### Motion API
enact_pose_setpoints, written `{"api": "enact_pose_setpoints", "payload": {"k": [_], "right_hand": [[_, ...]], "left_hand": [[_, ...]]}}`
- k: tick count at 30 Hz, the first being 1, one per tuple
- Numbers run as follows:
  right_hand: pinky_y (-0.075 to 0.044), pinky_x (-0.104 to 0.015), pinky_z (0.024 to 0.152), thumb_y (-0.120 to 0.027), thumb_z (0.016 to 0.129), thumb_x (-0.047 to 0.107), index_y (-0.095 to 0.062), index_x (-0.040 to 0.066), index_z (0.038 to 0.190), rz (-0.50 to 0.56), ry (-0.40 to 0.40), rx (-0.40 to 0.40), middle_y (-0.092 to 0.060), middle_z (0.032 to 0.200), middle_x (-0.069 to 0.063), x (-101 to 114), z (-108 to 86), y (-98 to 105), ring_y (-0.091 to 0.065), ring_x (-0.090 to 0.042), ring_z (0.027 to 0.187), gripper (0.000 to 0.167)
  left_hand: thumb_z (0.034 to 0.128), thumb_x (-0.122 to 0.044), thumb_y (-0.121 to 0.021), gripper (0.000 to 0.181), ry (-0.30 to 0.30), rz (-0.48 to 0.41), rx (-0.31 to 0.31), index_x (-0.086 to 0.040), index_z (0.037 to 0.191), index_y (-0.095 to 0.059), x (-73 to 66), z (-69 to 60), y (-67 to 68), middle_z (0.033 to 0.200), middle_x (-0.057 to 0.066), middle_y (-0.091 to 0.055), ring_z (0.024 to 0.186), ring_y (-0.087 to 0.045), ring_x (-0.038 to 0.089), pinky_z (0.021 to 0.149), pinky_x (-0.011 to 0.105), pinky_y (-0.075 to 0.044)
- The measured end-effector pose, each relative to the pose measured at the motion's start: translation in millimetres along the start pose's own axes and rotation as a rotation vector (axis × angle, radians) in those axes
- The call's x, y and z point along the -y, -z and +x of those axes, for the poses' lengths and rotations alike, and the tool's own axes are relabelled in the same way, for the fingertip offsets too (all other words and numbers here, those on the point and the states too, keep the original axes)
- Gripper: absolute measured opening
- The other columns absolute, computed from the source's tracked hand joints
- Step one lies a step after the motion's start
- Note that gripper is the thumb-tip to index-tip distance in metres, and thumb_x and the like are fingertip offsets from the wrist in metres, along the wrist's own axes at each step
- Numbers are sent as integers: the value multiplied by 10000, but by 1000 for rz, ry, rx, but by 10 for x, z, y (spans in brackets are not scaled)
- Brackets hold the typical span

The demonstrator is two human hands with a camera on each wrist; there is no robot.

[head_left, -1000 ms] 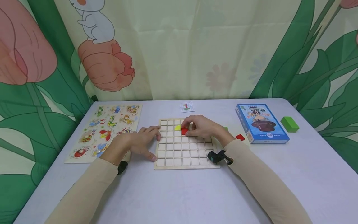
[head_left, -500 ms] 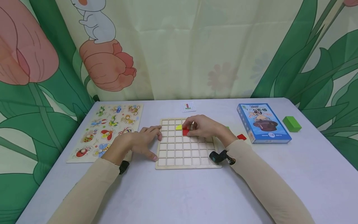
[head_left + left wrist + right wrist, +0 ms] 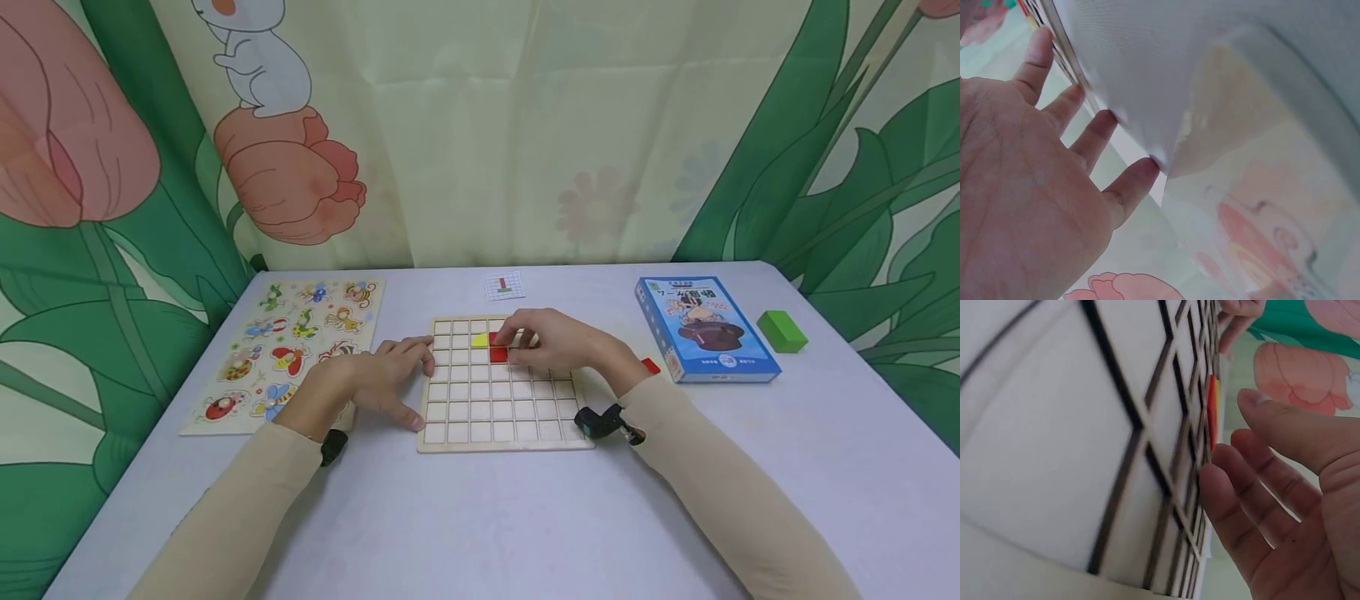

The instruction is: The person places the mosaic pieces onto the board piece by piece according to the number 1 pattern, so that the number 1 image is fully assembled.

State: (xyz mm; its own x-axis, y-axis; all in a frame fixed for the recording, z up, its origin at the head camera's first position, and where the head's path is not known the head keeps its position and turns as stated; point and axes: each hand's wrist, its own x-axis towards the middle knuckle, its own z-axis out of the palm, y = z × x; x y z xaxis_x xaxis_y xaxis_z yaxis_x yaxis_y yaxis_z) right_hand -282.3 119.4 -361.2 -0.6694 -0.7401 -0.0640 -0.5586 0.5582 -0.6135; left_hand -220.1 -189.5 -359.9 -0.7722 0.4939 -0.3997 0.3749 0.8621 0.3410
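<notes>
A wooden grid board (image 3: 480,412) lies flat in the middle of the table. In its upper part sit red tiles (image 3: 498,354), with a yellow tile (image 3: 480,340) just left of them. My right hand (image 3: 558,340) hovers over the board beside the red tiles. In the right wrist view its thumb and fingers (image 3: 1235,519) are apart with nothing between them. My left hand (image 3: 386,379) stays at the board's left edge, fingers spread and touching the edge. Its palm (image 3: 1029,200) holds nothing in the left wrist view.
At the left lies an insect picture board (image 3: 281,358), partly under the left forearm. A small grid card (image 3: 505,286) is behind the grid board. To the right are a blue box (image 3: 708,329), a green block (image 3: 782,332) and a red piece (image 3: 650,366).
My right hand has eased off the red tiles and drawn slightly right, leaving more of them in view. The left hand has stayed in place.
</notes>
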Motion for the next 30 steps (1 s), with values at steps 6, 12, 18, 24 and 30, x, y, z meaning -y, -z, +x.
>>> {"api": "enact_pose_setpoints", "payload": {"k": [6,12,18,24,30], "right_hand": [[-549,-392,908,-732,961,146,-669,105,1261,11,50,-50,-676,1207,-68,40,-116,93,-658,-194,1025,310],[-546,-402,883,-723,972,150,-675,96,1259,8,71,-69,-682,1218,-89,40,-261,146,-656,-190,1022,296],[-561,-418,866,-737,957,127,-691,109,1235,-36,60,-110,-696,1184,-55,-8,-425,181,-641,-186,1006,282],[-567,-417,830,-729,958,90,-694,100,1211,-37,97,-122,-696,1157,-84,-45,-534,183,-634,-174,985,256],[-566,-375,811,-736,953,95,-699,100,1207,-48,97,-157,-697,1141,-77,-106,-651,176,-615,-156,966,256]], "left_hand": [[788,-497,-872,664,6,-1,3,-243,1209,-427,-5,-5,5,1728,88,-66,1495,-236,393,1062,642,-372],[793,-491,-871,654,9,-23,7,-236,1206,-432,11,-12,3,1726,78,-78,1479,-248,373,1074,616,-377],[794,-520,-859,659,-3,-6,8,-239,1205,-427,-8,-4,13,1726,81,-81,1478,-253,386,1060,627,-384],[800,-519,-855,655,-7,-23,14,-233,1205,-426,-4,-18,15,1724,86,-75,1468,-255,380,1066,613,-381],[799,-534,-850,661,-16,-23,11,-235,1205,-423,-14,-22,15,1720,84,-85,1468,-251,387,1061,615,-379]]}}
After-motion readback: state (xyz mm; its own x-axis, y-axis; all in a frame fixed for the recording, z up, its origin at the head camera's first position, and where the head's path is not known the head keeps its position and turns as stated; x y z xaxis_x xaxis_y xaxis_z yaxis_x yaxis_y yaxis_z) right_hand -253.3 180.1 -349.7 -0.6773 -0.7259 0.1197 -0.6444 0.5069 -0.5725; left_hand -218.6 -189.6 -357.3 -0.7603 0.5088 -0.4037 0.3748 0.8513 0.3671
